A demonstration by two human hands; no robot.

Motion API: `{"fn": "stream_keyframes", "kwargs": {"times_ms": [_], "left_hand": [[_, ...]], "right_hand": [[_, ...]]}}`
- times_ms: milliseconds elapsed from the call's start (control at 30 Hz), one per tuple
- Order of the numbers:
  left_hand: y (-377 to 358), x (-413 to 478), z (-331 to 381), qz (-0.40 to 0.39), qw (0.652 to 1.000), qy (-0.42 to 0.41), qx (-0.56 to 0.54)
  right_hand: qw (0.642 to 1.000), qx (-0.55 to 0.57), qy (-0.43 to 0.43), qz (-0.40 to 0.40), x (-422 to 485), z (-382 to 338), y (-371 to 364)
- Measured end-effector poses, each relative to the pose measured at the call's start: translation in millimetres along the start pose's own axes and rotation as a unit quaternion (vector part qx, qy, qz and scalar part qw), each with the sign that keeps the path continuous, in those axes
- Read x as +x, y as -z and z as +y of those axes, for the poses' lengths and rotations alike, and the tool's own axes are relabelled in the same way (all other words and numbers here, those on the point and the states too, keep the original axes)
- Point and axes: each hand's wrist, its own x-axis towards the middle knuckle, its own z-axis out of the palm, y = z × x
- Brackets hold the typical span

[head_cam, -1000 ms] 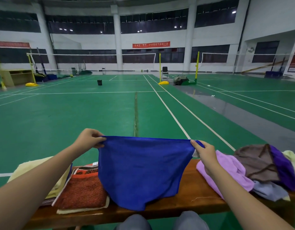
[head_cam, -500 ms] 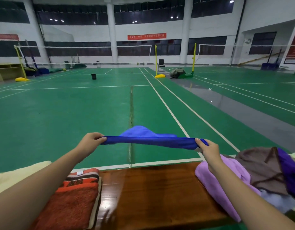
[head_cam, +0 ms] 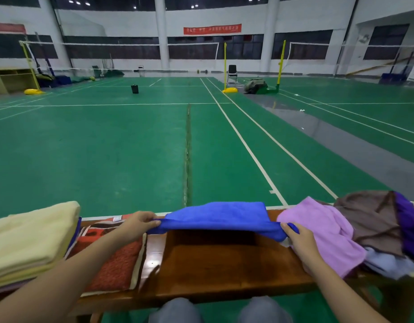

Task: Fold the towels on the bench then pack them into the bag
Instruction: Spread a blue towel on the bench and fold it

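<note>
The red banner [head_cam: 212,29] on the far wall at 12 o'clock carries pale writing too small for you to read. Half a second ago you held the blue towel [head_cam: 220,215] stretched in the air over the court. Now it has come down: its far part lies on the bench [head_cam: 224,264] at 12 o'clock, and its near edge is taut between your hands just above the wood. Your left hand [head_cam: 138,223] pinches the left corner, knuckles up, fingers curled. Your right hand [head_cam: 299,236] pinches the right corner, just beside the lilac towel [head_cam: 325,231] at 3 o'clock. The folded red towel [head_cam: 115,264] lies at 9 o'clock.
</note>
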Motion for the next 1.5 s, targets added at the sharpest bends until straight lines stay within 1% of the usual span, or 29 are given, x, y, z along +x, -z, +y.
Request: {"fn": "stream_keyframes", "kwargs": {"times_ms": [133,333,400,500,567,667,833,933,1100,1233,1300,1400,1500], "left_hand": [[-10,-21,-20,-0.071,0.995,0.002,0.065],[-25,-61,-30,-0.141,0.986,0.03,0.083],[-26,-71,-31,-0.153,0.984,0.036,0.085],[-27,-83,-25,-0.149,0.984,0.047,0.085],[-30,-84,-21,-0.14,0.986,0.053,0.069],[-35,-82,-16,-0.113,0.991,0.057,0.031],[-52,-64,-8,-0.019,0.994,0.065,-0.083],[-62,-47,-2,0.016,0.992,0.078,-0.097],[-77,-10,-4,0.074,0.989,0.111,-0.057],[-92,11,-4,0.12,0.986,0.112,0.028],[-98,19,-5,0.134,0.984,0.104,0.053],[-107,30,-10,0.152,0.979,0.093,0.101],[-115,38,-15,0.166,0.971,0.088,0.148]], "right_hand": [[1.0,-0.011,-0.01,-0.019,-23,25,16],[0.994,-0.031,-0.028,-0.099,-56,45,42],[0.993,-0.025,-0.034,-0.115,-64,46,47],[0.991,-0.03,-0.024,-0.127,-73,45,50],[0.992,-0.041,-0.016,-0.117,-73,47,49],[0.996,-0.051,-0.001,-0.073,-72,45,41],[0.999,-0.047,0.012,0.009,-65,44,26],[0.996,-0.074,0.016,0.044,-59,47,20],[0.991,-0.113,-0.009,0.074,-49,50,8],[0.986,-0.142,-0.028,0.087,-39,56,0],[0.982,-0.156,-0.031,0.103,-33,59,-4],[0.967,-0.22,-0.014,0.126,-22,64,-11],[0.939,-0.317,0.003,0.134,-13,66,-16]]}}
